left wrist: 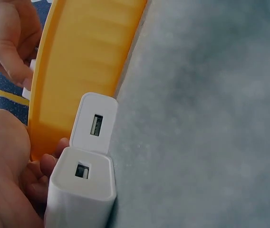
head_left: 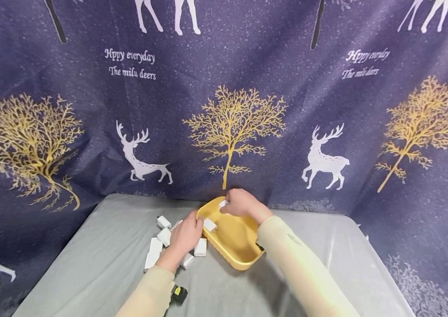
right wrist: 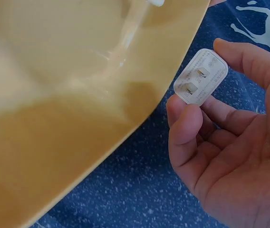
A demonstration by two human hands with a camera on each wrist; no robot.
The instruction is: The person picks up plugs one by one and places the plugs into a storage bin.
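My right hand (head_left: 241,203) is over the far end of a yellow plastic basin (head_left: 233,254), pinching a white USB charger (right wrist: 200,77) between thumb and fingers. Its two metal prongs and printed face show in the right wrist view. At the basin's left rim, my left hand (head_left: 186,233) grips the edge, thumb on top and fingers low along the outer wall. One white charger (head_left: 209,225) lies inside the basin near that hand. Close by its fingers, on the table, stand two chargers, one with its USB port (left wrist: 96,125) visible, the nearer charger (left wrist: 80,199) larger in view.
Several more white chargers (head_left: 153,251) lie scattered on the grey cloth-covered table (head_left: 105,264) left of the basin, some partly hidden by the left hand and arm. A dark blue curtain (head_left: 231,57) with deer and trees hangs right behind the table.
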